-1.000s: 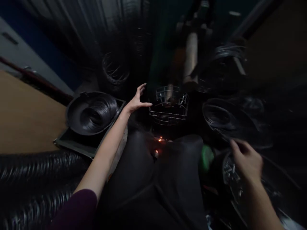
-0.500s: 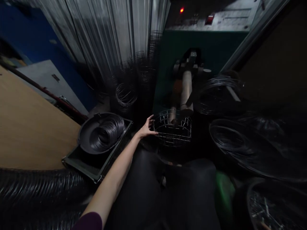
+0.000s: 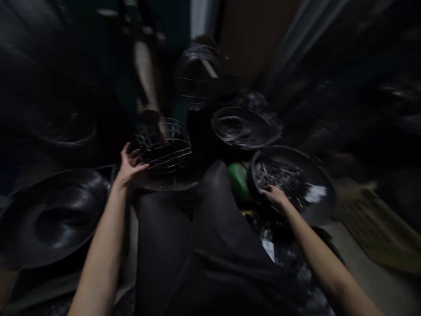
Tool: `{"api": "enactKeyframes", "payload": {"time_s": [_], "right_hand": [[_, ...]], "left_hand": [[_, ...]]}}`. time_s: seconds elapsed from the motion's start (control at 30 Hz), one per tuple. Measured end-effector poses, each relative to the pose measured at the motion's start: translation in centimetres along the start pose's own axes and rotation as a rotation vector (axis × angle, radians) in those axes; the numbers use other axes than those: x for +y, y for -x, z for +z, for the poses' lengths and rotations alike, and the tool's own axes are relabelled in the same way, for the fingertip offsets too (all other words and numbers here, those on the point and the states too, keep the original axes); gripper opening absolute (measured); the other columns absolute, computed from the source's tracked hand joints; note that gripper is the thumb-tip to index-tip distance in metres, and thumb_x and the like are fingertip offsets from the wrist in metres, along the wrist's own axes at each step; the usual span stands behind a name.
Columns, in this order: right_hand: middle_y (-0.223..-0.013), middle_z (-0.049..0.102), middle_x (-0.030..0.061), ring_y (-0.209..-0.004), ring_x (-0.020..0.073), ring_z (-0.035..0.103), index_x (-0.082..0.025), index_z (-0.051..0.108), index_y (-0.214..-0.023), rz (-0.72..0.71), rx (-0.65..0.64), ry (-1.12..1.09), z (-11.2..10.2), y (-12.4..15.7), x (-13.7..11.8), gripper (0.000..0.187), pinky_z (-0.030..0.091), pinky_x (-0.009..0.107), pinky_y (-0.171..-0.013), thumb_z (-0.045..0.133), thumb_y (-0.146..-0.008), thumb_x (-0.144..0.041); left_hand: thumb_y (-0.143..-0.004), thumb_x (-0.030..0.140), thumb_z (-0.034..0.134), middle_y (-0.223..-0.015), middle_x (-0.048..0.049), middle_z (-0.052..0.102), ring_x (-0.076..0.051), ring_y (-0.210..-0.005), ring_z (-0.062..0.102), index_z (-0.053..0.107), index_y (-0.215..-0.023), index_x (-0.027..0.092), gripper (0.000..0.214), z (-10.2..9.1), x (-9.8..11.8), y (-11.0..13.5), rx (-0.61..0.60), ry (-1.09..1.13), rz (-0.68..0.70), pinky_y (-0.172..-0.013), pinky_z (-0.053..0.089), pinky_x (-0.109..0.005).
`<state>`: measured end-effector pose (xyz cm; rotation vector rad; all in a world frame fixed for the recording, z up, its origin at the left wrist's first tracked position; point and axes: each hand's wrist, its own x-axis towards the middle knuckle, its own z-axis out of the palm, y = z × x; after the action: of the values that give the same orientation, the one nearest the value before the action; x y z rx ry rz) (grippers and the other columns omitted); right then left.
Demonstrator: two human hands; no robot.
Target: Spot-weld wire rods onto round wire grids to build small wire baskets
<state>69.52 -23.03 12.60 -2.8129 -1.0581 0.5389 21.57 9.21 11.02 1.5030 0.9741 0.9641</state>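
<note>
My left hand [image 3: 130, 169] is at the left side of a wire basket [image 3: 169, 164], its thumb along the front wires and its fingers at the side. The basket sits around the lower end of a machine's metal arm [image 3: 146, 79]. At the right, my right hand [image 3: 275, 194] is at the near left rim of a round dark basin [image 3: 319, 204]. Small metal pieces [image 3: 279, 175] lie heaped in that basin. The fingers of my right hand are drawn together; blur and shade hide what is between them.
A wide dark basin [image 3: 26, 245] with a blurred wire coil stands at the left. Another basin [image 3: 263, 138] holding wire rings is beyond the right one. A green rounded object [image 3: 239, 181] sits beside my knee, and a yellowish crate [image 3: 378, 224] lies on the floor far right.
The view has swung to the right and blurred. My right hand has come into clear view at the basin of metal pieces. My left hand stays at the wire basket's left side.
</note>
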Motion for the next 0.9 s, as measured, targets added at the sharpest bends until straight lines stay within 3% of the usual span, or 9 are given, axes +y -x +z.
{"api": "enactKeyframes", "payload": {"time_s": [0.17,0.27,0.4,0.5,0.57,0.6,0.67,0.77,0.9], "right_hand": [[-0.087,0.073,0.0067,-0.084,0.0188,0.067,-0.018,0.071,-0.08,0.108,-0.043,-0.054,2.4,-1.2,3.5,0.011,0.048,0.027,-0.075,0.064,-0.074,-0.024],[-0.089,0.073,0.0118,-0.089,0.027,0.067,-0.02,0.072,-0.076,0.079,-0.032,-0.041,2.1,-0.7,4.0,0.018,0.049,0.035,-0.077,0.059,-0.076,-0.032],[-0.092,0.071,0.0227,-0.096,0.0408,0.066,-0.022,0.077,-0.084,0.073,-0.005,-0.063,-0.3,0.3,3.4,0.04,0.048,0.051,-0.08,0.048,-0.081,-0.05],[-0.109,0.067,0.028,-0.111,0.0426,0.061,-0.022,0.075,-0.111,0.102,0.221,-0.279,-1.7,2.2,0.7,0.058,0.045,0.053,-0.089,0.047,-0.081,-0.064],[-0.118,0.066,0.0226,-0.115,0.0372,0.061,-0.028,0.07,-0.12,-0.02,0.365,-0.497,-1.5,4.2,-2.4,0.055,0.045,0.048,-0.094,0.053,-0.081,-0.063],[-0.119,0.067,0.0184,-0.114,0.0349,0.062,-0.031,0.07,-0.118,-0.121,0.367,-0.592,-0.9,5.2,-4.0,0.05,0.047,0.045,-0.095,0.056,-0.081,-0.061],[-0.111,0.071,0.0131,-0.107,0.0341,0.066,-0.03,0.074,-0.102,-0.293,0.222,-0.688,0.9,6.9,-7.3,0.041,0.049,0.046,-0.097,0.062,-0.077,-0.059],[-0.097,0.074,0.01,-0.096,0.0324,0.068,-0.023,0.074,-0.086,-0.39,-0.015,-0.704,2.8,8.1,-11.1,0.041,0.05,0.05,-0.096,0.063,-0.072,-0.06],[-0.084,0.072,0.004,-0.075,0.0208,0.066,-0.021,0.07,-0.11,-0.556,-0.214,-0.74,0.1,8.9,-16.3,0.049,0.055,0.037,-0.077,0.07,-0.073,-0.053]], "left_hand": [[-0.043,0.045,0.09,-0.141,0.0054,0.051,-0.032,-0.137,0.046,0.024,-0.138,0.06,0.118,0.5,-0.7,-0.4,0.056,0.023,0.078,-0.108,0.04,-0.064],[-0.044,0.054,0.089,-0.14,0.0005,0.051,-0.032,-0.131,0.052,0.021,-0.14,0.058,0.117,1.6,0.7,1.6,0.117,0.004,0.088,-0.104,0.045,-0.061],[-0.047,0.062,0.086,-0.139,-0.0077,0.05,-0.026,-0.132,0.052,0.02,-0.142,0.044,0.117,2.2,3.0,4.1,0.129,-0.06,0.094,-0.105,0.047,-0.05],[-0.044,0.073,0.082,-0.137,-0.0104,0.049,-0.025,-0.132,0.051,0.02,-0.14,0.035,0.12,2.1,4.4,5.7,0.106,-0.16,0.134,-0.108,0.044,-0.044],[-0.048,0.076,0.078,-0.137,-0.0122,0.047,-0.025,-0.132,0.05,0.022,-0.139,0.031,0.116,2.4,5.5,6.8,0.083,-0.242,0.202,-0.11,0.042,-0.042],[-0.051,0.075,0.078,-0.137,-0.0124,0.046,-0.025,-0.132,0.05,0.025,-0.138,0.029,0.111,2.7,6.1,7.3,0.079,-0.281,0.246,-0.11,0.042,-0.042],[-0.057,0.066,0.08,-0.136,-0.0121,0.048,-0.026,-0.13,0.05,0.034,-0.135,0.027,0.099,3.5,7.3,8.0,0.062,-0.357,0.338,-0.111,0.041,-0.042],[-0.059,0.05,0.085,-0.132,-0.0114,0.052,-0.03,-0.127,0.05,0.048,-0.128,0.025,0.082,4.9,8.9,8.5,-0.02,-0.526,0.403,-0.11,0.04,-0.046],[-0.057,0.042,0.087,-0.135,-0.011,0.051,-0.034,-0.126,0.048,0.061,-0.115,0.025,0.065,6.2,10.0,8.5,-0.085,-0.724,0.388,-0.108,0.04,-0.05]]}}
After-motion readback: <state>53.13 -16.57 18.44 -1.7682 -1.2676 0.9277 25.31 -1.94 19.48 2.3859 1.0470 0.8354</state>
